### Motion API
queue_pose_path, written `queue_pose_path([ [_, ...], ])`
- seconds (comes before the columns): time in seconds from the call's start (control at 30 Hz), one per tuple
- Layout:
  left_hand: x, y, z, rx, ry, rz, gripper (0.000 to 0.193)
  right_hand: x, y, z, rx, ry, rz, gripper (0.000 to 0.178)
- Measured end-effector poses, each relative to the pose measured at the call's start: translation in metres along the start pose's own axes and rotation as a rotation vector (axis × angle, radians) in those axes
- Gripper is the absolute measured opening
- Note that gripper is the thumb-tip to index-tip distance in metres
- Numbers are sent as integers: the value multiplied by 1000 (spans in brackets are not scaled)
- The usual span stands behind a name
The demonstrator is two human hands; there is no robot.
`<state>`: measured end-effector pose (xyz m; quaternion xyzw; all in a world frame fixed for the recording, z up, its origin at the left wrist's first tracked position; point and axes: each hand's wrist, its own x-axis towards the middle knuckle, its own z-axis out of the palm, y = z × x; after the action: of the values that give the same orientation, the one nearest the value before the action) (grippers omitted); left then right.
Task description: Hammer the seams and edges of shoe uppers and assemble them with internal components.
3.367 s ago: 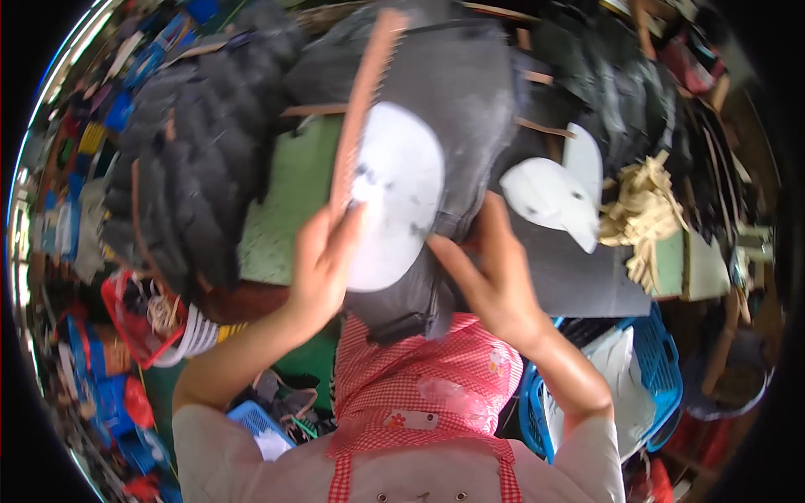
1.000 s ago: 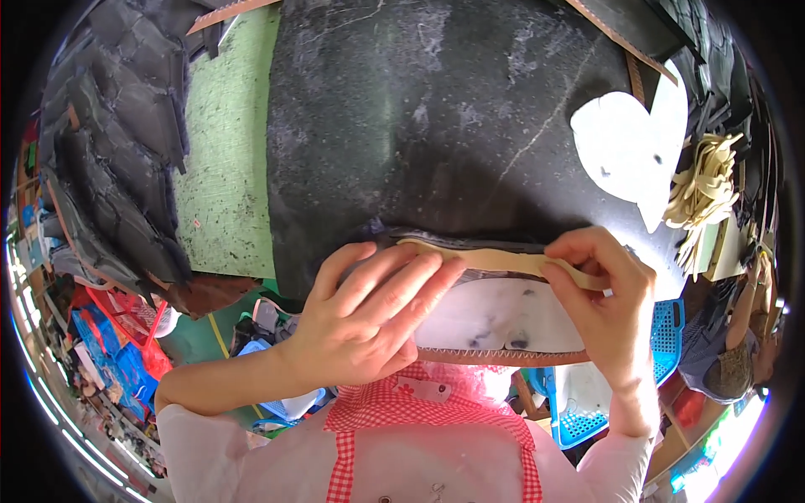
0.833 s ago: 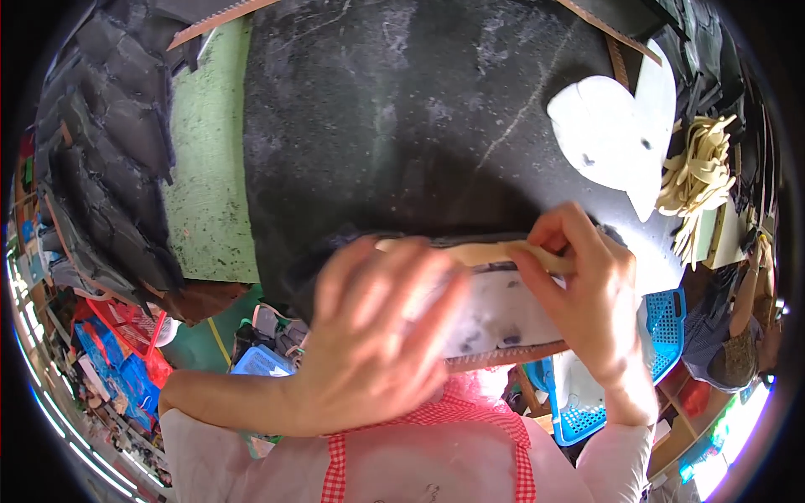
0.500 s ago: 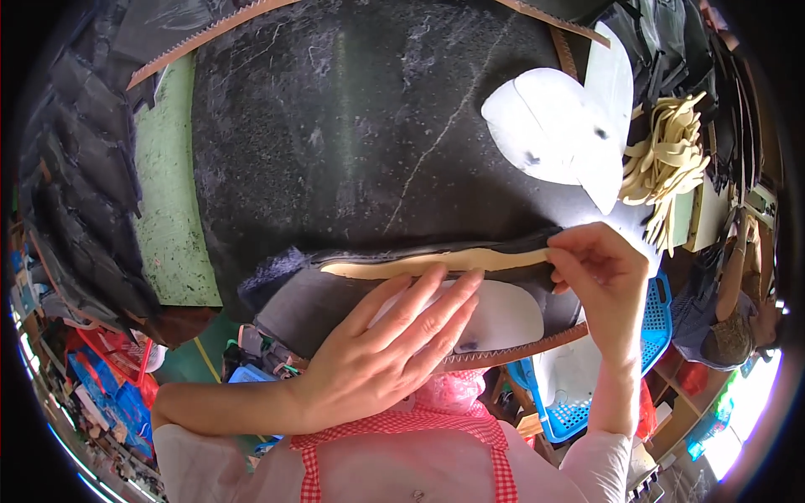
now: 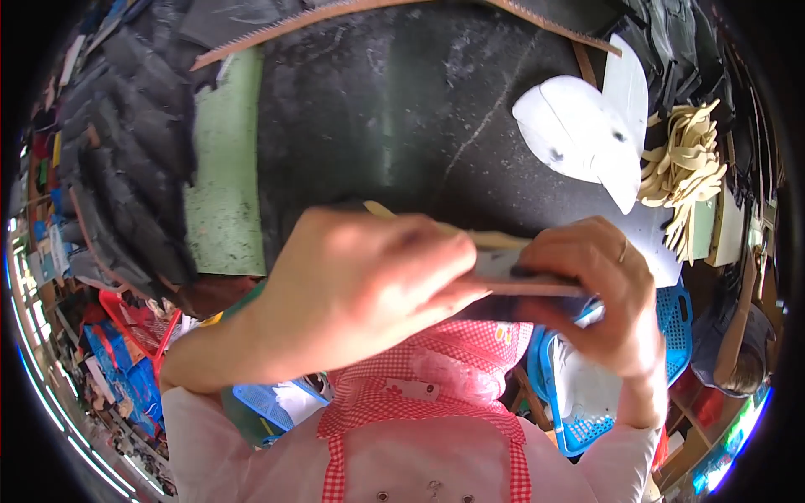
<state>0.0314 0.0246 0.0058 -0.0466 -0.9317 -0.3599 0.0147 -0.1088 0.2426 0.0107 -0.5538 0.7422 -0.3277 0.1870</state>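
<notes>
My left hand (image 5: 377, 281) reaches across the near edge of the dark work surface (image 5: 377, 126), blurred, with its fingers pressed together. My right hand (image 5: 599, 281) faces it with fingers curled, a ring on one of them. Between them is a blurred flat piece (image 5: 495, 264), pale grey with dark parts, and both hands close on it. A beige strip (image 5: 482, 238) shows just beyond, partly covered by the hands. Below the piece runs a thin brownish edge; I cannot make out whether it belongs to it.
White rounded templates (image 5: 579, 130) lie at the right, beside a bundle of beige strips (image 5: 683, 168). Dark sheets (image 5: 126, 159) pile up at left, next to a green board (image 5: 225, 176). A blue basket (image 5: 587, 432) stands below; a brown toothed strip (image 5: 335, 17) crosses the far side.
My left hand has risen from lying flat with spread fingers to closing on the piece. My right hand has gone from pinching the beige strip's end to curling round the piece. The view shifted.
</notes>
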Motion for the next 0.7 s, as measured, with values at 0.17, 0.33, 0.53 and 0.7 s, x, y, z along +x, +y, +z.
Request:
queue_pose_path([
  [0.17,21,-17,-46,-656,-488,-370,23,15,-5,-12,638,-155,391,30],
  [0.33,15,-34,-51,-686,-479,-287,22,27,-3,-8,837,-253,475,28],
  [0.53,-7,-11,-56,174,295,376,23,39,-42,-22,-348,275,-399,33],
  [0.7,-62,-22,27,316,-4,276,17,10,-14,33,-26,-155,-134,28],
])
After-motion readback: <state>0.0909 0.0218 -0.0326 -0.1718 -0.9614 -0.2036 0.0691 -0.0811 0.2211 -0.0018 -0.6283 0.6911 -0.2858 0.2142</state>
